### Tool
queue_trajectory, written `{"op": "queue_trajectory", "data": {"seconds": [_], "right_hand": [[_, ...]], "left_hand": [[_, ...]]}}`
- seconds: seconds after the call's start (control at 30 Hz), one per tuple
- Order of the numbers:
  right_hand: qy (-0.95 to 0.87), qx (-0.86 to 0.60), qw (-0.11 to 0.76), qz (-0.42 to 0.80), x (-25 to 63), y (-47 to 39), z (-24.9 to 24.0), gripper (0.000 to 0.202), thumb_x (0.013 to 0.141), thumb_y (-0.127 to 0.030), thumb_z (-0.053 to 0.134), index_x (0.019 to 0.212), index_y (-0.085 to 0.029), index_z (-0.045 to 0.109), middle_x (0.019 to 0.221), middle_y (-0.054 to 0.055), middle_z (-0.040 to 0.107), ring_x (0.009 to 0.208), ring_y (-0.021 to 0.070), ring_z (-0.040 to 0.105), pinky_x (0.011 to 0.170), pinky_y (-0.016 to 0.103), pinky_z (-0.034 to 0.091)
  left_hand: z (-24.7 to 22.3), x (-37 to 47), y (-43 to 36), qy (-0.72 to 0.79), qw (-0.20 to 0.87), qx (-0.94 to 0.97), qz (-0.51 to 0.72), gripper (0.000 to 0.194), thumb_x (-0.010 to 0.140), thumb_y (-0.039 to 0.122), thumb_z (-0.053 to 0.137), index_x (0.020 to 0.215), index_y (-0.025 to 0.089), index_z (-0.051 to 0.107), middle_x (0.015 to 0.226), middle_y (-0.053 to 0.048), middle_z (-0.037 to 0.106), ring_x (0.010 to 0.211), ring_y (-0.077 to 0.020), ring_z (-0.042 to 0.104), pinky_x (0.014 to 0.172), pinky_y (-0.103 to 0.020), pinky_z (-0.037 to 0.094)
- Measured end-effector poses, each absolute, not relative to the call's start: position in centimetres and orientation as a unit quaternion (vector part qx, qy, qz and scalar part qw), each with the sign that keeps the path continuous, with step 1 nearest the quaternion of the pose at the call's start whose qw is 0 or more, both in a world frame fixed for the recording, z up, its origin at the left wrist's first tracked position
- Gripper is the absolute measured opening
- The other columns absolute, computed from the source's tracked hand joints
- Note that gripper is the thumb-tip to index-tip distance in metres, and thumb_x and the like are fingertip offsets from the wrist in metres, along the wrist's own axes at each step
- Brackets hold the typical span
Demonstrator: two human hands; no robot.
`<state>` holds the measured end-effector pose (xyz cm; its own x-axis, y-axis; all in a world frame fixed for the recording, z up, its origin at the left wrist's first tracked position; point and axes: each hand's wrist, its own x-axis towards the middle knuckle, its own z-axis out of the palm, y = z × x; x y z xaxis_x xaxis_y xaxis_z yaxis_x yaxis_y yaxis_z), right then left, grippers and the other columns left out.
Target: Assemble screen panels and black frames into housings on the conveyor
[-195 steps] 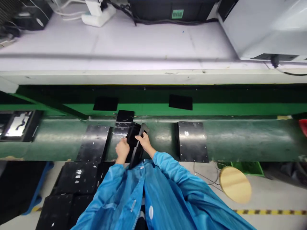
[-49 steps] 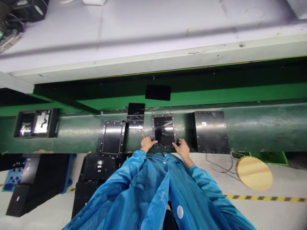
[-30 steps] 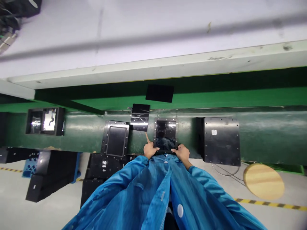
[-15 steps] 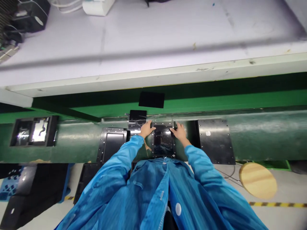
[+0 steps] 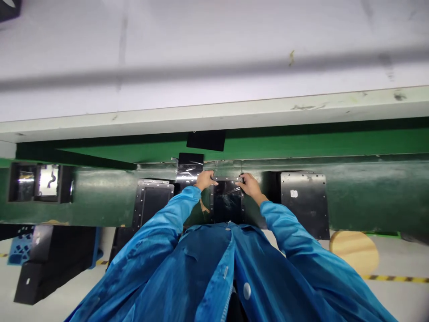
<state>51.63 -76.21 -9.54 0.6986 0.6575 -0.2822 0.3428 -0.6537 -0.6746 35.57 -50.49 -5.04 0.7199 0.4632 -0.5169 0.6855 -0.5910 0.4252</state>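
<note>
A black rectangular frame with a glossy dark panel (image 5: 228, 201) lies on the green bench right in front of my body. My left hand (image 5: 205, 180) grips its far left corner, thumb on the top face. At the far right corner my right hand (image 5: 250, 184) pinches the edge in the same way. The frame's near edge is hidden by my blue jacket. Just beyond my left hand is a glossy black sheet (image 5: 190, 165).
Black framed parts (image 5: 155, 201) are at the left and a stack of black plates (image 5: 303, 201) at the right. A black box (image 5: 40, 183) sits far left. A white shelf (image 5: 214, 112) overhangs the bench. A round wooden stool (image 5: 355, 252) stands on the floor at right.
The view has shifted, with more of the shelf filling the top. Both hands remain at the frame's far corners, and the reflections on its panel have changed.
</note>
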Motion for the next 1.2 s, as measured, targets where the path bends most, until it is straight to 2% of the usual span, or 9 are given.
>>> {"op": "queue_trajectory", "data": {"seconds": [0.2,0.33,0.5,0.63,0.7,0.77,0.97,1.07,1.2], "right_hand": [[-0.308,-0.876,0.266,0.257,52.1,-76.0,-9.5,0.038,0.091,-0.048,0.078,0.119,-0.023,0.074,0.088,0.004,0.071,0.081,0.0226,0.063,0.078,0.032,0.046],[-0.306,-0.888,0.262,0.222,52.4,-75.8,-9.9,0.046,0.093,-0.063,0.068,0.113,-0.022,0.075,0.087,0.006,0.072,0.079,0.0233,0.063,0.075,0.032,0.045],[-0.284,-0.905,0.256,0.187,53.0,-74.4,-9.7,0.065,0.089,-0.076,0.059,0.117,-0.02,0.075,0.082,0.006,0.071,0.075,0.0258,0.065,0.072,0.035,0.046],[-0.233,-0.931,0.244,0.137,51.4,-75.0,-8.6,0.06,0.089,-0.061,0.061,0.128,-0.017,0.073,0.089,0.011,0.076,0.082,0.0301,0.069,0.077,0.04,0.05],[-0.198,-0.936,0.27,0.106,49.2,-75.7,-8.1,0.055,0.09,-0.054,0.06,0.127,-0.016,0.074,0.094,0.014,0.079,0.086,0.0317,0.071,0.081,0.043,0.052],[-0.191,-0.924,0.312,0.112,46.2,-76.2,-7.6,0.05,0.089,-0.053,0.06,0.118,-0.016,0.077,0.096,0.015,0.08,0.088,0.0318,0.073,0.084,0.044,0.054],[-0.269,-0.794,0.428,0.339,34.8,-74.9,-6.2,0.033,0.082,-0.052,0.068,0.093,-0.022,0.08,0.095,0.01,0.082,0.089,0.0265,0.075,0.089,0.04,0.057],[-0.246,-0.718,0.46,0.46,30.7,-73.7,-5.5,0.033,0.08,-0.052,0.076,0.092,-0.022,0.081,0.091,0.007,0.082,0.082,0.0235,0.073,0.081,0.037,0.058],[-0.178,-0.657,0.534,0.501,28.6,-73.4,-4.7,0.048,0.08,-0.062,0.081,0.106,-0.022,0.083,0.104,0.007,0.083,0.088,0.0223,0.073,0.077,0.033,0.058]], "left_hand": [[-5.1,35.3,-50.8,0.368,0.352,0.85,-0.138,0.032,0.073,0.04,0.098,0.09,0.025,0.075,0.089,0.0,0.076,0.09,-0.021,0.068,0.077,-0.028,0.042],[-4.5,36.0,-51.6,0.368,0.349,0.852,-0.126,0.035,0.073,0.042,0.098,0.098,0.025,0.079,0.101,-0.002,0.079,0.103,-0.0241,0.069,0.087,-0.029,0.047],[-2.2,33.5,-54.1,0.393,0.304,0.867,-0.047,0.038,0.102,0.051,0.069,0.126,0.023,0.078,0.13,-0.013,0.074,0.12,-0.0279,0.069,0.102,-0.036,0.051],[-0.7,24.1,-55.0,0.459,0.166,0.869,0.079,0.07,0.1,0.053,0.068,0.161,0.021,0.055,0.171,-0.021,0.043,0.16,-0.0395,0.037,0.127,-0.056,0.035],[-0.5,18.3,-54.3,0.545,0.102,0.831,0.042,0.096,0.093,0.053,0.077,0.172,0.017,0.037,0.179,-0.027,0.024,0.168,-0.0478,0.015,0.129,-0.07,0.026],[-0.5,13.5,-53.3,0.596,0.077,0.799,-0.035,0.107,0.089,0.047,0.08,0.176,0.013,0.027,0.18,-0.03,0.017,0.168,-0.051,0.011,0.126,-0.076,0.025],[2.1,6.7,-53.1,0.562,0.092,0.819,-0.068,0.076,0.092,0.014,0.063,0.166,0.009,0.048,0.168,-0.029,0.046,0.155,-0.0426,0.047,0.122,-0.055,0.045],[5.7,4.6,-52.9,0.592,0.161,0.788,0.047,0.053,0.095,0.02,0.063,0.148,0.016,0.068,0.136,-0.023,0.074,0.128,-0.0394,0.071,0.11,-0.051,0.054],[7.6,5.8,-52.9,0.572,0.42,0.659,0.248,0.036,0.082,0.03,0.082,0.116,0.017,0.08,0.108,-0.014,0.081,0.108,-0.0316,0.078,0.102,-0.044,0.059]]}}
